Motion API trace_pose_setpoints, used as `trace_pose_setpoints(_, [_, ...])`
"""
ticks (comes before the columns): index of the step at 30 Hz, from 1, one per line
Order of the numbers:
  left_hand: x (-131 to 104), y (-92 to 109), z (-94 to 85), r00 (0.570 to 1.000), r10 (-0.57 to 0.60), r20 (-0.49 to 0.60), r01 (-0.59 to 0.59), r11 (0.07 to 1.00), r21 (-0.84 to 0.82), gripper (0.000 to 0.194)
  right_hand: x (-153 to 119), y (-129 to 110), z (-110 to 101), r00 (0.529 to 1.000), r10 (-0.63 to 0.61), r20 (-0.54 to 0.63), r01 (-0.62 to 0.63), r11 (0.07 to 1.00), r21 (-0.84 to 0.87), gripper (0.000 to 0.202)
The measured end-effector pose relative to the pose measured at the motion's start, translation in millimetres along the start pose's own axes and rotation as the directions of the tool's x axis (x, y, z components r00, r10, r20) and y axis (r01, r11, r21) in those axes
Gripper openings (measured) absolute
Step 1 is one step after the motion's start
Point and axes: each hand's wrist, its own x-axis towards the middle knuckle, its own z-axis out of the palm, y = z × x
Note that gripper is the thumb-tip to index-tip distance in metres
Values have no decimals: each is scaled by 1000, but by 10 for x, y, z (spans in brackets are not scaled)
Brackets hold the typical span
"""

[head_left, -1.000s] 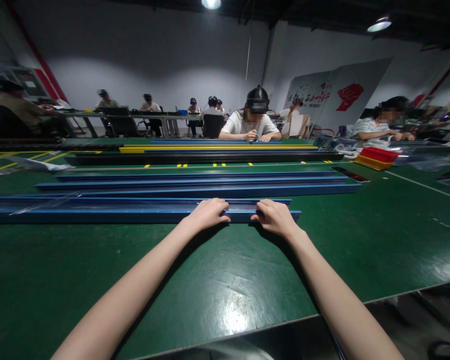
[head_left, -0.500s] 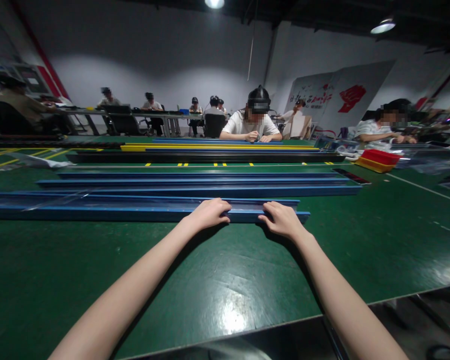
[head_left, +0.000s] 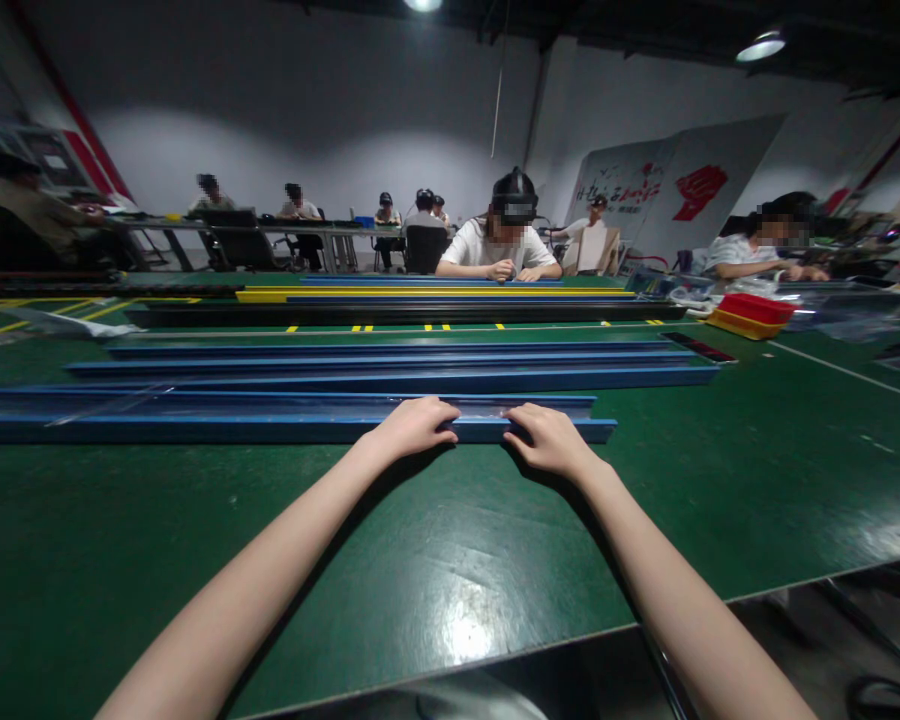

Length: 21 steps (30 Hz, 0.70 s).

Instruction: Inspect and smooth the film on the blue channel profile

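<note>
A long blue channel rail (head_left: 270, 430) lies across the green table (head_left: 330, 580), running out of the picture at the left. My left hand (head_left: 418, 425) is closed over its near wall, thumb on the front face and fingers inside the channel. My right hand (head_left: 547, 437) grips the same wall a little to the right, close to the rail's right end. Clear film shows inside the channel between the hands, and a loose clear strip (head_left: 112, 402) crosses the rail at the left. What the fingertips press inside is hidden.
More blue rails (head_left: 495, 378) lie just behind, then a black rail (head_left: 420, 313) and a yellow one (head_left: 420, 293). A dark flat device (head_left: 701, 349) and red and yellow bins (head_left: 754, 315) stand at the right. A co-worker (head_left: 506, 240) sits across the table.
My right hand has slid left along the rail, nearer to my left hand. The left hand keeps its place on the rail. The view has shifted slightly.
</note>
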Motion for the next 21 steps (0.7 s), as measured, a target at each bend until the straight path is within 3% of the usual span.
trace_pose_setpoints(21, [-4,-2,-3,999,-38,20,37,997,62,33,3,17,7,999,-20,-46,21,999,30,35])
